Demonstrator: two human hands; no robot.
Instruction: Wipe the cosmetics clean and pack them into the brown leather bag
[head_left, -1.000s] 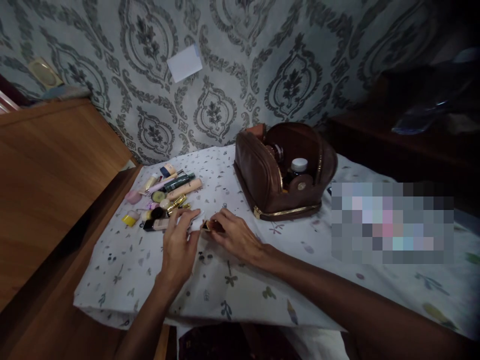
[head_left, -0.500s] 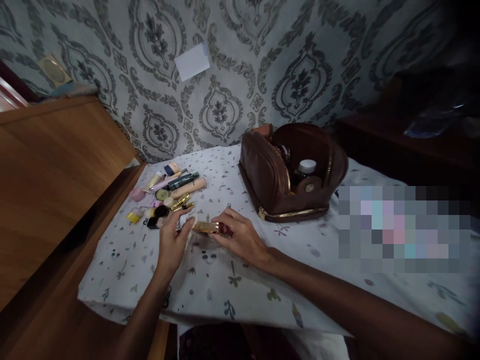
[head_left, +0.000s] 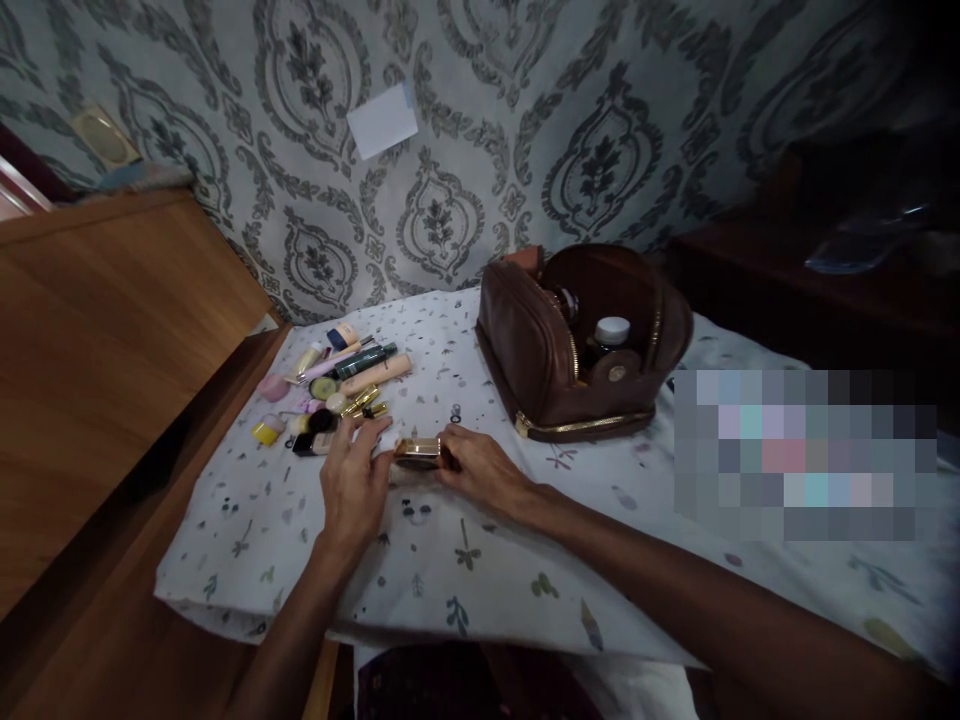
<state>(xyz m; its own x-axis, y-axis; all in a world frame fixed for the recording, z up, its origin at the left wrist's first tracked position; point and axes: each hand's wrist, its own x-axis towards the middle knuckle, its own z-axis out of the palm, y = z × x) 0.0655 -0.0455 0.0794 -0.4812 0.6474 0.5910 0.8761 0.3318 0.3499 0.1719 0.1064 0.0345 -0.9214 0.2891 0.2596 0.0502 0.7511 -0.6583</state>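
My right hand [head_left: 480, 470] is closed around one end of a shiny gold case [head_left: 418, 452], held low over the cloth. Its exact kind does not show. My left hand [head_left: 352, 480] is at the case's left end, thumb and fingertips apart. Something pale shows between them, too unclear to name. Beyond my left hand lies a loose group of cosmetics: a dark green tube [head_left: 365, 361], a peach tube [head_left: 386, 373], gold tubes [head_left: 363, 402], a black-capped bottle [head_left: 306, 444] and a small yellow item [head_left: 264, 431].
A brown leather bag [head_left: 525, 335] stands unzipped at the right, a white-capped bottle [head_left: 613, 332] inside. Patterned white cloth [head_left: 465, 555] covers the table. A wooden panel [head_left: 112, 330] rises at the left, patterned wallpaper [head_left: 442, 215] behind. A blurred-out patch covers the right.
The gold case has turned in my right hand and now shows a dark underside. My left fingers have loosened and shifted slightly. The white piece seen at them earlier is less visible.
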